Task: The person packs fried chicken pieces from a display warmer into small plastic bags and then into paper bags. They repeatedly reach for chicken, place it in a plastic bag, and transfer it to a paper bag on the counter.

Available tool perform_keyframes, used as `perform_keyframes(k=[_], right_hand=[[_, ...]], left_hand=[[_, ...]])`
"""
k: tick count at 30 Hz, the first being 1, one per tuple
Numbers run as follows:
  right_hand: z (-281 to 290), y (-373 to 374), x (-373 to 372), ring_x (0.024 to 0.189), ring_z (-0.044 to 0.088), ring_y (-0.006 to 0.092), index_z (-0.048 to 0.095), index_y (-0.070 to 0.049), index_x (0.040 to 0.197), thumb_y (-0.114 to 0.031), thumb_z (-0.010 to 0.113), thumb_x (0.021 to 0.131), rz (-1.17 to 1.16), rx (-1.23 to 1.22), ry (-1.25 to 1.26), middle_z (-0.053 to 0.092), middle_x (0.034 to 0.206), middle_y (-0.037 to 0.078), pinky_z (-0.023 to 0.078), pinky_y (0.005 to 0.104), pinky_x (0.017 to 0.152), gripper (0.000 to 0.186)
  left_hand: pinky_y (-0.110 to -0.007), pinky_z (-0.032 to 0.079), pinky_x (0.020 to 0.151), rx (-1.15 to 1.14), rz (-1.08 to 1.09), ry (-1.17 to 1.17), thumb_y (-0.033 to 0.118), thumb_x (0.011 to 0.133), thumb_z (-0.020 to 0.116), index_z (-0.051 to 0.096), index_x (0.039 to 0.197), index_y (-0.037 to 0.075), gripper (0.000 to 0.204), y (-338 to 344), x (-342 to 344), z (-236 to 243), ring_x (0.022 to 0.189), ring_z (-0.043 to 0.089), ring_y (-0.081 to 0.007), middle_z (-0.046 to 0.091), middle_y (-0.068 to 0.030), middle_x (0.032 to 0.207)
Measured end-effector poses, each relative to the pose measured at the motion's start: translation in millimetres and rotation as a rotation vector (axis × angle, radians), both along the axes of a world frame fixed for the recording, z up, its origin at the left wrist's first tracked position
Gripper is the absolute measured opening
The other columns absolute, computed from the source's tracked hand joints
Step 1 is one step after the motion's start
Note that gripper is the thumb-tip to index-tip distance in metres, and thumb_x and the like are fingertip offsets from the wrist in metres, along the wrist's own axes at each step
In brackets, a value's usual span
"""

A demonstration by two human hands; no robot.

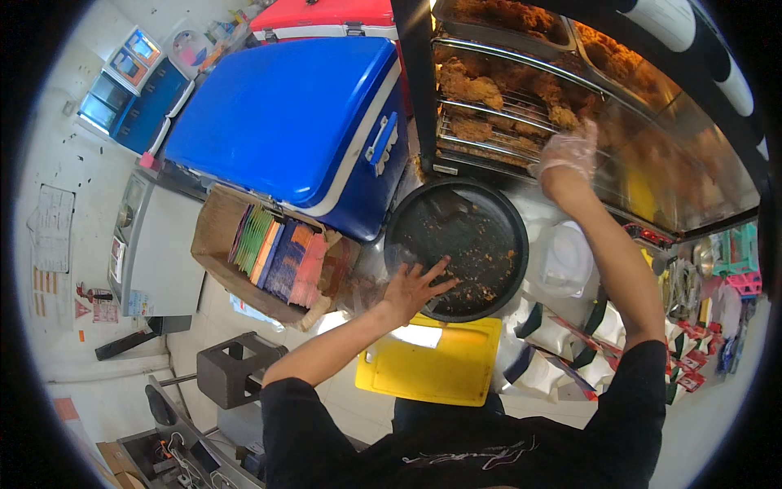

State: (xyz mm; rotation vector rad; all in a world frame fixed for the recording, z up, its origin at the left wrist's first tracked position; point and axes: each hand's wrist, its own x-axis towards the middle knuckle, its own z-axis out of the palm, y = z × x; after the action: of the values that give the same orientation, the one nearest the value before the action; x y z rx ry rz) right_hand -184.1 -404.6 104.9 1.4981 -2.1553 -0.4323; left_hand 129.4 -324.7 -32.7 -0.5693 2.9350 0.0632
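Note:
Over the near left part of a round black pan [497, 236], my bare left hand [411, 290] is spread out, its fingers apart and holding nothing. Brown crumbs are scattered across the pan's bottom. My right hand [567, 156], in a clear plastic glove, reaches into the lit food warmer [692, 155] beside the wire rack [521, 106]. Pieces of fried chicken [472, 85] lie on the rack, some close to its fingertips. The glove blurs the fingers, so whether they hold a piece is not visible.
Left of the pan stand a large blue cooler [285, 114] and a cardboard box [232, 269] of folded coloured packets. A yellow cutting board [432, 367] lies in front of me. White lids [562, 259] and paper packaging [546, 371] are at the right; a grey stool [236, 371] is at the left.

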Motion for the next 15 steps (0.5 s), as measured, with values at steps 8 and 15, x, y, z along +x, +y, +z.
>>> perform_keyframes(k=[8,15], right_hand=[[21,-141,38,0.136,0.047,0.031,0.063,-0.001,0.128,-0.062,0.048,0.093,0.114,-0.105,-0.672,0.06,0.135,0.02,0.036,0.0449,0.114,0.071],[-27,-156,56,0.107,0.066,0.0352,0.07,-0.006,0.114,-0.044,0.073,0.083,0.246,-0.594,-0.708,0.067,0.122,0.016,0.052,0.0415,0.093,0.049]], left_hand=[[-0.041,0.052,0.085,0.116,0.48,-0.739,0.02,0.09,0.062,0.07,0.117,0.009,0.03,-29,53,5,0.107,0.069,-0.0203,0.07,-0.0115,0.117],[-0.048,0.054,0.087,0.469,0.392,-0.325,0.028,0.09,0.065,0.064,0.119,0.002,0.039,-21,85,85,0.1,0.068,-0.0351,0.07,-0.0142,0.108]])
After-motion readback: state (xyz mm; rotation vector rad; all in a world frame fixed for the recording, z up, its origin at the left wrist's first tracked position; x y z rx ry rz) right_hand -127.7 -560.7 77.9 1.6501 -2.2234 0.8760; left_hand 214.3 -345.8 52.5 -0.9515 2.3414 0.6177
